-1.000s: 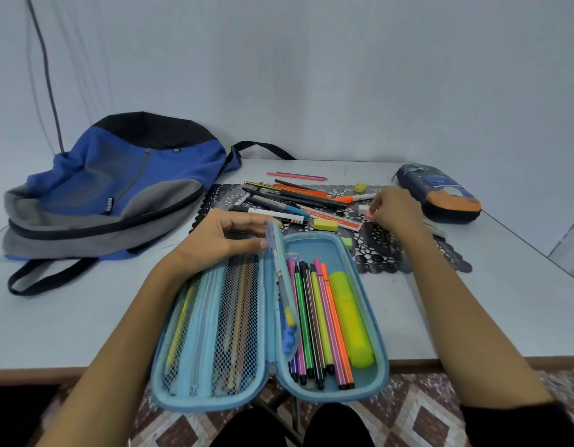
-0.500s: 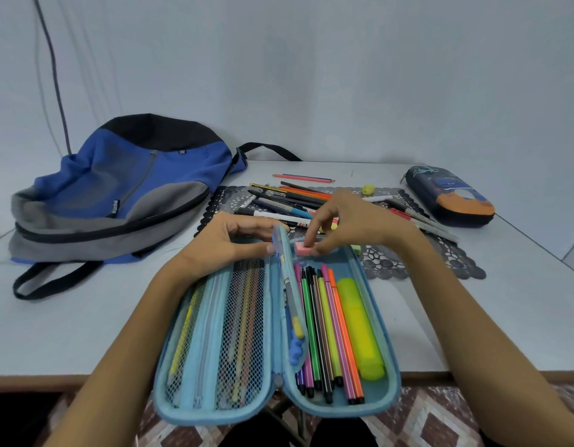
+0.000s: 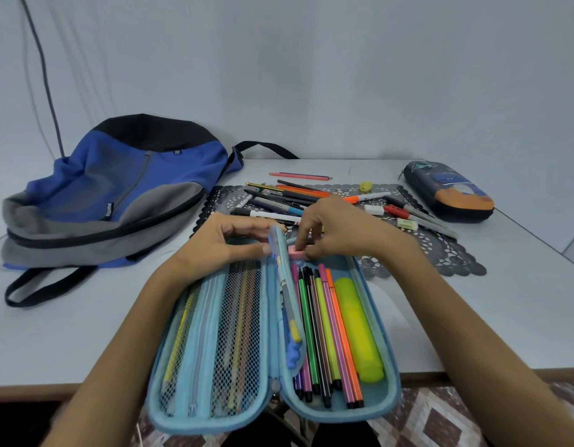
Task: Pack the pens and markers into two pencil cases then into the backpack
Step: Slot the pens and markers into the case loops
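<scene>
Pink eraser (image 3: 298, 252) pinched in right hand (image 3: 340, 230) fingers (image 3: 306, 235) at the open pencil case's (image 3: 389, 382) far end; left hand (image 3: 214, 243) fingers grip its divider (image 3: 289, 295).

We see forearms (image 3: 140, 324) bare all the way back from left hand (image 3: 221, 243) & right hand (image 3: 340, 230); dark clothing (image 3: 343, 440) nr lap, behind wrists.

Soft even light, faint shadows, wide-angle bending at edges, slight overall softness
</scene>
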`<act>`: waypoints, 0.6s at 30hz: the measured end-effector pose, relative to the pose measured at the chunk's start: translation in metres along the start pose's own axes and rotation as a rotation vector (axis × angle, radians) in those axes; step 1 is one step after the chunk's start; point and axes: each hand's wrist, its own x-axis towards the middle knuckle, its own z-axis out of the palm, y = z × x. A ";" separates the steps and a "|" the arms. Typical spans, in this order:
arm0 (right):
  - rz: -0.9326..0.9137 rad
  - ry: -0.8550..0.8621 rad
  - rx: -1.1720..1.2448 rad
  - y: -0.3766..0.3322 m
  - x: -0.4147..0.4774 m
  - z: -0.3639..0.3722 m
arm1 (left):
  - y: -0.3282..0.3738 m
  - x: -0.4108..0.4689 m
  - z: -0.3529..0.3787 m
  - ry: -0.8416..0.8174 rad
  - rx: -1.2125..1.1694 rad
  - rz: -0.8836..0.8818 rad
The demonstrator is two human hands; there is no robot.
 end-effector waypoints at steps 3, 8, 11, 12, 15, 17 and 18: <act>-0.002 0.011 -0.002 0.001 0.001 0.001 | 0.000 0.000 0.001 0.004 -0.008 0.000; 0.020 -0.025 0.099 0.002 -0.001 -0.001 | 0.000 -0.001 0.000 0.013 -0.026 0.004; 0.079 0.072 0.301 0.009 -0.009 -0.017 | 0.002 -0.001 0.001 0.008 -0.011 0.000; 0.117 0.168 0.344 0.018 -0.010 -0.022 | 0.001 -0.001 0.001 0.010 -0.010 -0.001; 0.313 0.457 0.211 0.059 -0.005 -0.023 | 0.002 -0.002 0.000 0.011 -0.005 -0.007; 0.464 0.428 0.023 0.090 -0.001 -0.015 | 0.003 -0.002 0.001 0.010 -0.019 -0.007; 0.503 0.358 -0.054 0.102 0.000 -0.009 | 0.003 -0.002 0.000 0.008 -0.021 -0.004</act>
